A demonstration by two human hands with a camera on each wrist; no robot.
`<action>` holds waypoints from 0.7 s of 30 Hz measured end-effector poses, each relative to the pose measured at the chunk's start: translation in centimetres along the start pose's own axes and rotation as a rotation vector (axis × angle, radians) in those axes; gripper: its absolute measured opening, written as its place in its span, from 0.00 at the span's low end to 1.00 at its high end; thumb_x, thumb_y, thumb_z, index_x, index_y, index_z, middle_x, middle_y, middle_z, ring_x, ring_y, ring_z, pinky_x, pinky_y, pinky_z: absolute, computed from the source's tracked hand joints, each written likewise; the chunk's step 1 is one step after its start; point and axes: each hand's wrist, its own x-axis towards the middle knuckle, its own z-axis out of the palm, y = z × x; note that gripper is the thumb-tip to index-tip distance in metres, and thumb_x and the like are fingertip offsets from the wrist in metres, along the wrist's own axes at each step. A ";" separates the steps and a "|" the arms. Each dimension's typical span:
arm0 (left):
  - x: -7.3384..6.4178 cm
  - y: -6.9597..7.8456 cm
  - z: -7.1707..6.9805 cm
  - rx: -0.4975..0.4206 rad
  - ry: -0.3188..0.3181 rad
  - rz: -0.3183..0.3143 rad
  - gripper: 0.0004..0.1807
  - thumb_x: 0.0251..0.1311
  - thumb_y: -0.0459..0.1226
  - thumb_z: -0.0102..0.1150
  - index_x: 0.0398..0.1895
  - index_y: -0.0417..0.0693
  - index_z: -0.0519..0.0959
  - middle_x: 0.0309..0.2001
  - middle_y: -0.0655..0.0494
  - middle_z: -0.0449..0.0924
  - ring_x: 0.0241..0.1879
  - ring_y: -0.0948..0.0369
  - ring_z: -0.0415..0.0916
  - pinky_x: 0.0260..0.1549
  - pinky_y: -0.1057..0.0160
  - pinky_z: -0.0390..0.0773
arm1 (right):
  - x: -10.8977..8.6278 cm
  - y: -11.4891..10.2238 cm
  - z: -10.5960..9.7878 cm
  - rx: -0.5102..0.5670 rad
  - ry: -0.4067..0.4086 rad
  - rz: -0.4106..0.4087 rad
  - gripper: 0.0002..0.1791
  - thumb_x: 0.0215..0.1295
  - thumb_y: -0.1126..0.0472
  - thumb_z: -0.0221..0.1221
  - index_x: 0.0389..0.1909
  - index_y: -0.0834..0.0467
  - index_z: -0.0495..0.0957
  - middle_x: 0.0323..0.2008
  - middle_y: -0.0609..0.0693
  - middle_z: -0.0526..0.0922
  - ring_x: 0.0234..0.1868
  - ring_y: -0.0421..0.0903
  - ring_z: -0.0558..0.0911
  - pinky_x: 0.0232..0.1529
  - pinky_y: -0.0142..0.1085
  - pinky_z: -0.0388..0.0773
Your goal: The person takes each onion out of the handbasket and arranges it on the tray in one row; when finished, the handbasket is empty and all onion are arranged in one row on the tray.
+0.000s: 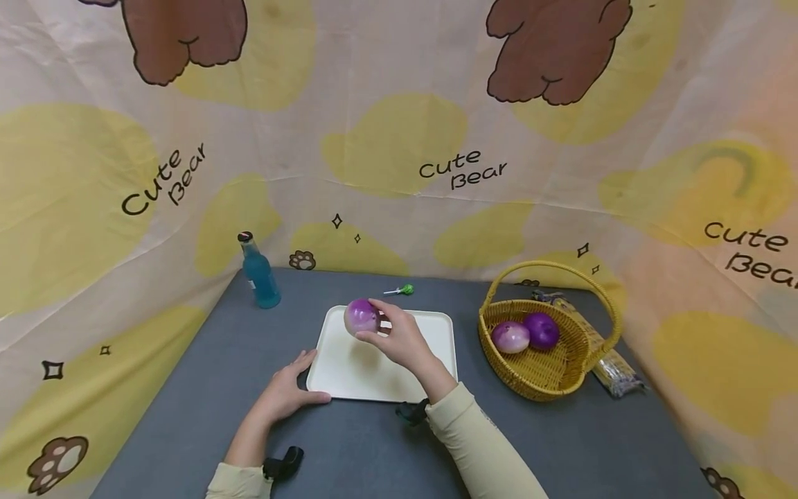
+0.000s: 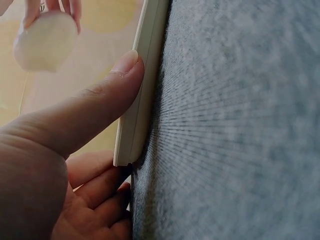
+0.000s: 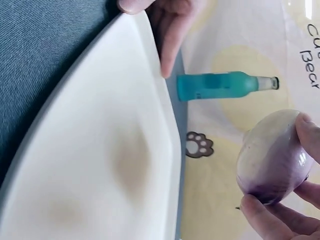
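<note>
The right grip [image 1: 404,335] was clamped on an onion [image 1: 360,317], held above the tray [image 1: 386,382]. The left grip [image 1: 287,392], thumb and fingers apart, touched the tray's corner. Right of the right grip, a basket [image 1: 512,373] held two more onions [image 1: 510,337]; a lollipop [image 1: 407,290] lay beyond that grip on the counter [image 1: 361,457].

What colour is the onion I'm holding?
The onion is purple and creamy white, clearest in the right wrist view.
</note>
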 end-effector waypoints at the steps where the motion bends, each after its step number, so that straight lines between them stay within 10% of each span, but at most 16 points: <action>1: 0.0 0.0 0.0 0.002 -0.003 -0.003 0.62 0.44 0.56 0.79 0.80 0.46 0.55 0.79 0.36 0.48 0.78 0.35 0.45 0.69 0.28 0.53 | 0.2 0.0 0.4 -0.003 -0.006 0.001 0.39 0.59 0.52 0.73 0.70 0.59 0.70 0.63 0.56 0.79 0.57 0.50 0.84 0.53 0.34 0.83; 21: 0.1 -0.1 0.1 0.012 -0.005 -0.007 0.62 0.43 0.57 0.79 0.80 0.48 0.56 0.79 0.36 0.49 0.76 0.32 0.47 0.67 0.27 0.56 | 2.4 2.0 6.3 -0.082 -0.088 0.111 0.38 0.58 0.50 0.73 0.69 0.56 0.73 0.60 0.55 0.82 0.53 0.49 0.85 0.48 0.32 0.83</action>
